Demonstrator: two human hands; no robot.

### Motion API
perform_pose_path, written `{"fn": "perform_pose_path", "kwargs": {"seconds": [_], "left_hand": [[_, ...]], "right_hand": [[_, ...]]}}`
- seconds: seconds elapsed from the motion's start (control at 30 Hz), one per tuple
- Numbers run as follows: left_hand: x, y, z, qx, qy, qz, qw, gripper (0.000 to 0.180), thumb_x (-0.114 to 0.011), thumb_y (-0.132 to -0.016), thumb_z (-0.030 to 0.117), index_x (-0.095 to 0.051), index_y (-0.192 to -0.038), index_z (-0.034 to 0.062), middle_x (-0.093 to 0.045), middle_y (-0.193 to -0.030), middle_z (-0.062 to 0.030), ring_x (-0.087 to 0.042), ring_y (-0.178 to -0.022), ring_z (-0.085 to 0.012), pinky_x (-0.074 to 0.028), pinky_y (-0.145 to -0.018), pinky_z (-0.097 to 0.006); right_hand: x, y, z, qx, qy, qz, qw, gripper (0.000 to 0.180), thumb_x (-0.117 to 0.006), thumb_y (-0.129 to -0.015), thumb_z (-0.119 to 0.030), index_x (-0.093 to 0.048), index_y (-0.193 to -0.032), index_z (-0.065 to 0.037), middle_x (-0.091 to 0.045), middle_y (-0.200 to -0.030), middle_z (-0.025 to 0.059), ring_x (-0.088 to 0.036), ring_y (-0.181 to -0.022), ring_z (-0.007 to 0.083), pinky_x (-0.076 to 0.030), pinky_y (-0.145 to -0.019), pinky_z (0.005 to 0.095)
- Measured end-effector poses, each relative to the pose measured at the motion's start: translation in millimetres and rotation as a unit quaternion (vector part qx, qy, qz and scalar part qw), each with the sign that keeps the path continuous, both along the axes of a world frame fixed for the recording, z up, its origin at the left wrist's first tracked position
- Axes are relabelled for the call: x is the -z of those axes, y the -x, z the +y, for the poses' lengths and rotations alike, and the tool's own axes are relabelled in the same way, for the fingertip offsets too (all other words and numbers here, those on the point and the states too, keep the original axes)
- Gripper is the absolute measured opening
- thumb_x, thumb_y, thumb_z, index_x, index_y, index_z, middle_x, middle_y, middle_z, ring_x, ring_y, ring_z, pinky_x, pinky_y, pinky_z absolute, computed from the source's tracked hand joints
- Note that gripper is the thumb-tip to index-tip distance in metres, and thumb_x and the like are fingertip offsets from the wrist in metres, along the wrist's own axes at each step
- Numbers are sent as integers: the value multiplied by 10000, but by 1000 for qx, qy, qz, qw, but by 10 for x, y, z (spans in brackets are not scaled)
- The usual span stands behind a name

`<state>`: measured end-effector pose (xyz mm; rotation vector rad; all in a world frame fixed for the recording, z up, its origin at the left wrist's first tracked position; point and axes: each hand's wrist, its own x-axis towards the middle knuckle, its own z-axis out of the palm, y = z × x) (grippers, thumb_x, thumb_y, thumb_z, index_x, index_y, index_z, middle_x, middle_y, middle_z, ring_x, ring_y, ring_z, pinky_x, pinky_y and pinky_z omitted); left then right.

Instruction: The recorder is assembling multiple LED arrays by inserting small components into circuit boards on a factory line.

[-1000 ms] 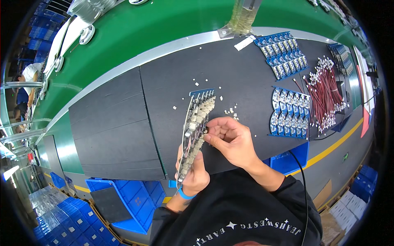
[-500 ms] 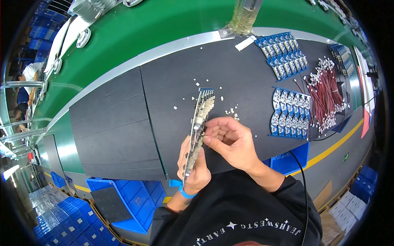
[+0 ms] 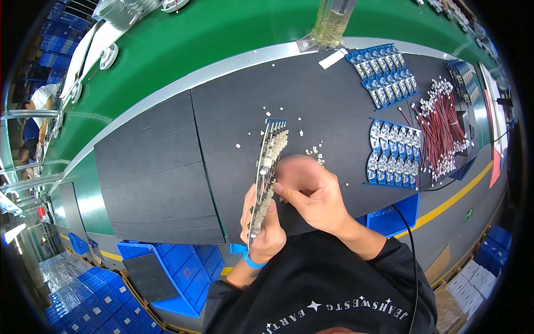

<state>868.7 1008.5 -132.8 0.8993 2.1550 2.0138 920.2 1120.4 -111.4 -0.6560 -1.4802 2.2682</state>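
Left grip: the left hand (image 3: 266,225) is closed around the lower end of a long circuit board panel (image 3: 267,175), held edge-on and tilted just below frame centre.
Right grip: the right hand (image 3: 311,192) pinches at the panel's middle with thumb and fingers closed; what they pinch is too small to tell.
Near the hands: small white connectors (image 3: 315,152) lie scattered on the black mat (image 3: 167,167).
Right of frame: blue board panels (image 3: 394,153) lie flat beside a heap of red wires (image 3: 442,128).
Upper frame: green conveyor belt (image 3: 222,33).
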Motion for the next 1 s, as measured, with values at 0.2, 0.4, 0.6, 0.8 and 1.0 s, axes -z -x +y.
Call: {"fn": "perform_pose_path", "kwargs": {"seconds": [0.2, 0.4, 0.6, 0.8, 1.0], "left_hand": [[-16, 21, 9, 14, 4, 10, 1000, 238, -519, -905, -17, -561, -1123, -102, -598, -1118, -265, -621, -972, -371, -490, -844, -401], [28, 15, -34, 45, -8, 3, 999, 314, -470, -892, -60, -487, -1199, -125, -552, -1202, -229, -562, -1077, -300, -427, -940, -377], [4, -1, 13, 10, -1, -13, 1000, 270, -494, -901, -33, -530, -1158, -105, -578, -1161, -235, -592, -1027, -324, -457, -893, -382], [-30, -2, 37, 4, 5, -7, 1000, 239, -510, -904, -19, -566, -1125, -90, -598, -1129, -247, -617, -988, -359, -483, -853, -396], [-23, 13, 26, 8, 29, 21, 999, 236, -503, -902, -51, -550, -1126, -110, -584, -1146, -273, -611, -1022, -384, -490, -870, -405]], "right_hand": [[30, 31, -13, 44, 33, 32, 998, 313, -641, -833, 66, -521, -1120, 25, -620, -916, 60, -606, -831, 84, -503, -746, 216], [61, 17, 22, 39, 22, 35, 998, 298, -656, -822, 64, -547, -1096, 22, -621, -914, 60, -607, -837, 90, -506, -754, 217], [30, -32, 13, 34, 20, 31, 999, 282, -657, -818, 66, -557, -1077, 19, -623, -896, 49, -604, -825, 77, -504, -732, 207], [34, 8, -1, 24, 27, 25, 999, 293, -664, -820, 53, -551, -1086, 14, -623, -890, 43, -603, -805, 72, -503, -715, 205], [10, -27, -13, 13, 15, 31, 999, 309, -655, -822, 67, -538, -1105, 22, -622, -895, 53, -607, -812, 82, -506, -724, 214]]}}
